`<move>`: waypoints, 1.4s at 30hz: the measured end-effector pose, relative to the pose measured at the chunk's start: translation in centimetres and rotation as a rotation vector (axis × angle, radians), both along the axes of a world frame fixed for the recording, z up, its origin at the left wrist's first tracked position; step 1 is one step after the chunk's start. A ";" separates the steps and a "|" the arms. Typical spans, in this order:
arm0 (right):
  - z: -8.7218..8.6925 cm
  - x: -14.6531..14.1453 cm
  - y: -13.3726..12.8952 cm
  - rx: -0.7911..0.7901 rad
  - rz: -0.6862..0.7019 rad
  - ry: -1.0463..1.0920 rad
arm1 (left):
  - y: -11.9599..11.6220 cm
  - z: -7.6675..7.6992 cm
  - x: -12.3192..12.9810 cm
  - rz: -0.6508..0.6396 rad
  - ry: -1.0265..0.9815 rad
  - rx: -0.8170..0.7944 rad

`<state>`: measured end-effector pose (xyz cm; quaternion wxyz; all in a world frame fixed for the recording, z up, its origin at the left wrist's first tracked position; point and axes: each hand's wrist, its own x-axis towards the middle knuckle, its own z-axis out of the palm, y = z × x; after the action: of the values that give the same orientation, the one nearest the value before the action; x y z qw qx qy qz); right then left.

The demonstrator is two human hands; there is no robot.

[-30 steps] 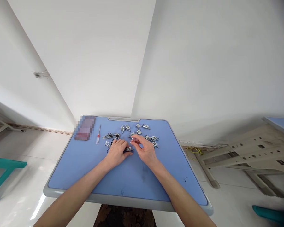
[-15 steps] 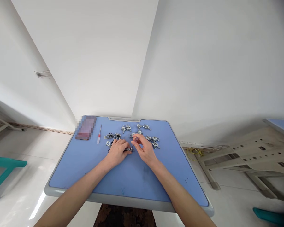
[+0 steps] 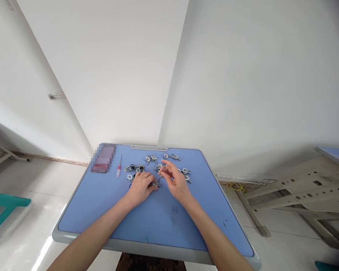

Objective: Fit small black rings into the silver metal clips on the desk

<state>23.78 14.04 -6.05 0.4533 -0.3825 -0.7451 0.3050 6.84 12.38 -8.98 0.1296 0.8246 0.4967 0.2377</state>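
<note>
My left hand point(image 3: 141, 187) lies low over the table, its fingers closed on a small metal fitting point(image 3: 154, 184) that pokes out past the thumb. A second tool is in my right hand point(image 3: 176, 183): a small screwdriver point(image 3: 159, 178), its thin shaft slanting down to that fitting and its handle mostly hidden by the fingers. Just beyond my left hand sit metal fittings with black round parts point(image 3: 133, 168), partly covered by the fingers. Similar silver fittings point(image 3: 185, 171) lie behind and to the right of my right hand.
More silver fittings point(image 3: 151, 159) lie along the back of the blue table point(image 3: 96, 210). A screwdriver with a clear and red handle point(image 3: 119, 168) rests at the left, beside a blurred-out flat object point(image 3: 104, 159). A white wall point(image 3: 124, 75) rises behind the table.
The fingers of my right hand have opened somewhat around the screwdriver handle and shifted slightly. My left hand keeps its hold on the fitting. The whole view has tilted up a little.
</note>
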 end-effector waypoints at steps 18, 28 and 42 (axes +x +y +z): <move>-0.4 -0.2 -0.3 0.050 -0.041 -0.001 | 0.0 -0.3 -0.1 -0.001 -0.012 -0.020; 0.4 0.6 -0.6 -0.012 0.140 -0.062 | -0.1 0.2 0.0 -0.013 -0.008 -0.024; 0.1 0.8 -0.4 -0.026 0.032 0.036 | -0.2 0.2 0.0 0.004 0.039 -0.028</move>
<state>24.60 13.68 -5.91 0.4567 -0.3707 -0.7387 0.3290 6.80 12.17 -8.74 0.1311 0.8261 0.5042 0.2148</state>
